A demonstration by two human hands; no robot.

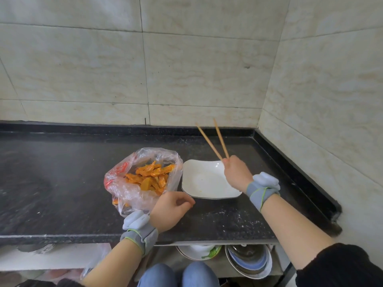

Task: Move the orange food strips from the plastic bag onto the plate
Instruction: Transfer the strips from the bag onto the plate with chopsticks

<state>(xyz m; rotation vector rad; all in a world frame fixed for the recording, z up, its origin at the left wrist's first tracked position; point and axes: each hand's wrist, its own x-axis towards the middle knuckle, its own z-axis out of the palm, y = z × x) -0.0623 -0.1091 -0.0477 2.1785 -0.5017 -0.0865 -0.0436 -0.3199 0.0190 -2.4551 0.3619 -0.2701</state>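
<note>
Dark countertop [62,183] carries everything. Nearest, the left hand [172,210], loosely curled, holds nothing at 5 o'clock of the plastic bag [132,193]; the orange food strips [153,175] lie inside. At its 3 o'clock is the plate [205,181]; above it, the right hand [236,172] grips chopsticks [215,141]. Unheld, the bag may slide when strips are pulled.

The left hand [173,208] is held low, back upward, its fingers loosely curled, with nothing seen between them. The right hand [235,172] is raised further forward and closed round one end of a pair of chopsticks [221,138], which are angled up and away. A grey strap [138,238] is worn on each wrist.
</note>
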